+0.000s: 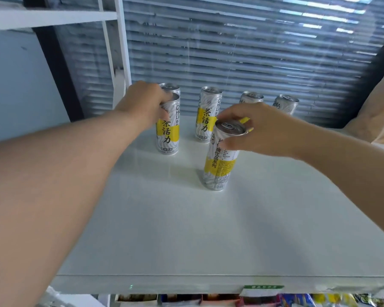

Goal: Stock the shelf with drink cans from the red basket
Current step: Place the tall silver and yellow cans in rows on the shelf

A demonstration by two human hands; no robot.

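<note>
While both hands gripped drink cans, six white-and-yellow cans stood upright on a white shelf (186,218), their long axes vertical and pull-tab tops facing up. The left hand (145,100) curled round the upper part of the left can (167,131), whose yellow band of black characters faced the camera. That can stood just in front of a rear can (170,87), beside a white upright post (120,52).

The right hand (262,129) pinched the front can (218,165) near its rim, thumb on the near side and fingers behind. This can stood nearest the camera, its barcode and small print turned forward. A middle can (207,116) stood free between the two hands. A right-rear can (252,98) and a far-right can (286,104) lined the back, partly hidden by the right hand.

Grey slatted blinds (231,52) filled the wall behind. A green-topped price label (264,287) hung on the shelf's front edge, above blurred packaged goods (297,301).
</note>
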